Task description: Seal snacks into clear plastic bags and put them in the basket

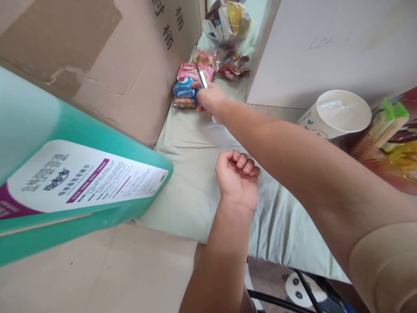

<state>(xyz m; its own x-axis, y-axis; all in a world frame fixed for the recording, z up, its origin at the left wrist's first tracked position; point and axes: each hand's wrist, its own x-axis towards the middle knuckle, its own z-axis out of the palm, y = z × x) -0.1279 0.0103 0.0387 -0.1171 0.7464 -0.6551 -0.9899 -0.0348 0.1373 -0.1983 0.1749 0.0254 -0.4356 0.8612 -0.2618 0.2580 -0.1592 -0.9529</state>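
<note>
Blue snack pack lies just left of the right hand, which grips a slim pen-like tool, left hand loosely half-curled, apparently empty; tool could snag the pink pack beyond if the wrist dips.

Slim silver tool, tilted in right hand; shiny blue packet beside pink packet.

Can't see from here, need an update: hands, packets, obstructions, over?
Right hand at blue packet, gripping slim metallic tool. Left hand loosely curled, nothing visible in it. Teal jug to its left, not blocking the packet.
</note>
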